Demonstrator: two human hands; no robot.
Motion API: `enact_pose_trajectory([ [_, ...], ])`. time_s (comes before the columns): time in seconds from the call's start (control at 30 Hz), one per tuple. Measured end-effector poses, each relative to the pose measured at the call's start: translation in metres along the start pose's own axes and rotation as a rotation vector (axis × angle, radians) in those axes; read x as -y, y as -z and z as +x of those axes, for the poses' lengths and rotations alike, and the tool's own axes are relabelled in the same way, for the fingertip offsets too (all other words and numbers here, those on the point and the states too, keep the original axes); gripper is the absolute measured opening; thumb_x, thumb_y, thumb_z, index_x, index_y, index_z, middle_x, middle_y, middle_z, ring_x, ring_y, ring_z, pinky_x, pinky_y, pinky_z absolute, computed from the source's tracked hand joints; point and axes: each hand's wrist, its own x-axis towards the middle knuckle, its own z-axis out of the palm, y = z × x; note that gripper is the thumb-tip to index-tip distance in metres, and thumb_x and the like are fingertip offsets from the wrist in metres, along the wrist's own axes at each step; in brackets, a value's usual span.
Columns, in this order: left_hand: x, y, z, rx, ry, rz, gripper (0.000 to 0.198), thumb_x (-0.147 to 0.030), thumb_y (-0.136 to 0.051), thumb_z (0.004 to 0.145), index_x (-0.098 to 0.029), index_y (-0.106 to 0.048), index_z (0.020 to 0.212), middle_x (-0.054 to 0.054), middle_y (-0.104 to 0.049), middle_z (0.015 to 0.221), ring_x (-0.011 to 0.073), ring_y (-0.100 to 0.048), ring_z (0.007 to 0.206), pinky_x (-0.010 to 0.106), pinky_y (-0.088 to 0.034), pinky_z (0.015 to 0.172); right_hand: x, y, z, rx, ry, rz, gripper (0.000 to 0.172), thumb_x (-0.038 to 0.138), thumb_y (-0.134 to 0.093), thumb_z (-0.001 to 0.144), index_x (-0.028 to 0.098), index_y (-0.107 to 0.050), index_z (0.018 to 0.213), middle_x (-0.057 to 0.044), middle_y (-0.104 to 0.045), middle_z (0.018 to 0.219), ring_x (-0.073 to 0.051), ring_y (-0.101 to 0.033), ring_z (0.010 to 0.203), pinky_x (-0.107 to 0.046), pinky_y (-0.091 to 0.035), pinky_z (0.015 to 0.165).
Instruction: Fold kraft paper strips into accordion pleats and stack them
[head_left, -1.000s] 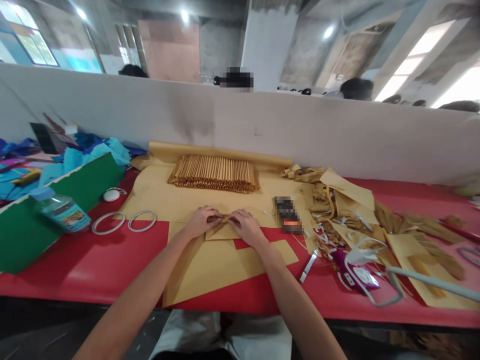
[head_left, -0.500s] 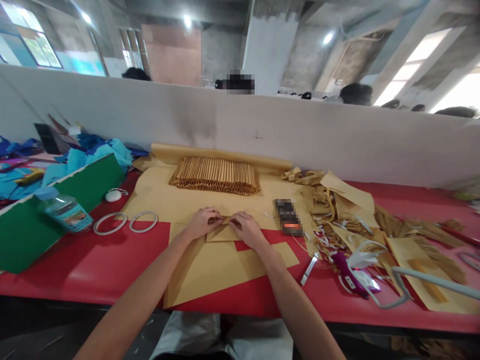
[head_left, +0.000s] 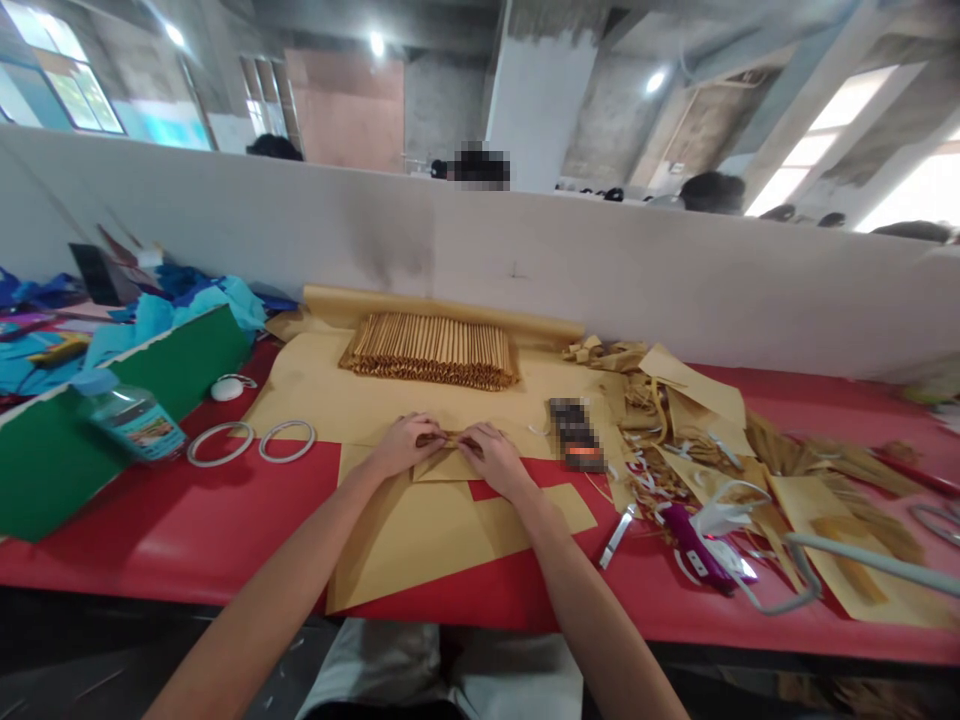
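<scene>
My left hand (head_left: pixel 409 443) and my right hand (head_left: pixel 487 450) meet close together over the table, fingers closed on a small sheet of brown paper (head_left: pixel 448 466). Its far edge is gathered in a narrow fold between my fingertips, which partly hide it. Beneath lies a larger brown paper sheet (head_left: pixel 405 550), angled toward the front edge. Just beyond my hands rests a pleated brown paper bundle (head_left: pixel 431 350) with many tight folds, on a wide brown sheet (head_left: pixel 300 395).
Left are two tape rolls (head_left: pixel 220 445), a plastic bottle (head_left: pixel 139 425) and a green divider (head_left: pixel 172 375). A phone (head_left: pixel 576 435), a silver cutter (head_left: pixel 617 538), a purple power strip (head_left: pixel 697 550) and paper scraps (head_left: pixel 652 410) lie right. A white partition (head_left: pixel 480 240) stands behind.
Both hands keep the same pose on the paper. Only a very slight shift of the camera view shows.
</scene>
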Motion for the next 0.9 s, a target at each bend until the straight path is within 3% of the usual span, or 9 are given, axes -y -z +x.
enact_pose_trajectory([
  [0.9, 0.0019, -0.0050, 0.0081, -0.025, 0.041, 0.041, 0.021, -0.035, -0.057, 0.098, -0.021, -0.072, 0.092, 0.004, -0.072, 0.098, 0.0222, -0.062, 0.097, 0.035, -0.043, 0.085, 0.0016, -0.0012, 0.0011, -0.028, -0.044, -0.008, 0.009, 0.020, -0.057, 0.097, 0.022, -0.065, 0.100, -0.006, -0.071, 0.100, -0.022, -0.063, 0.096, -0.034, -0.047, 0.086],
])
